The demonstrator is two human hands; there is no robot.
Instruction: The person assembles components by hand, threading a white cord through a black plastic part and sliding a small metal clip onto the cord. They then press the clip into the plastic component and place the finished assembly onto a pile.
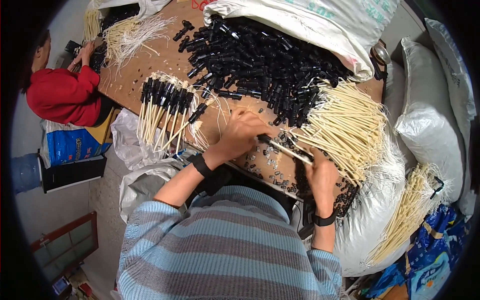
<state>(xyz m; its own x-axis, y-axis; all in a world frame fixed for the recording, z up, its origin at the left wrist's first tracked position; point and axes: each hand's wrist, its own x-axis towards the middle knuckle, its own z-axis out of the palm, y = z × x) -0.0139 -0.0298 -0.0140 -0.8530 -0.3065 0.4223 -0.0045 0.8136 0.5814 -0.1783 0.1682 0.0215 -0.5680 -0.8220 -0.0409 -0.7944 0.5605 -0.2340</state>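
Note:
My left hand point(246, 131) is closed around a black plastic fitting point(264, 138) at the front of the table. From that fitting a thin pale stick point(289, 151) slants down to the right. Its other end is pinched in the fingers of my right hand point(322, 172). Small metal clips point(270, 162) lie scattered beneath the stick. Just beyond my hands is a big heap of black plastic fittings point(250, 62). Beside my right hand lies a thick pile of pale sticks with white strings point(350, 122). Sticks with black fittings on their ends point(167, 100) lie left of my left hand.
A white woven sack point(320, 25) lies open behind the heap. Full white sacks point(430, 100) stand at the right, near another stick bundle point(405, 215). A co-worker in a red top point(65, 95) sits at the table's far left. The wooden table's point(150, 55) front edge runs before me.

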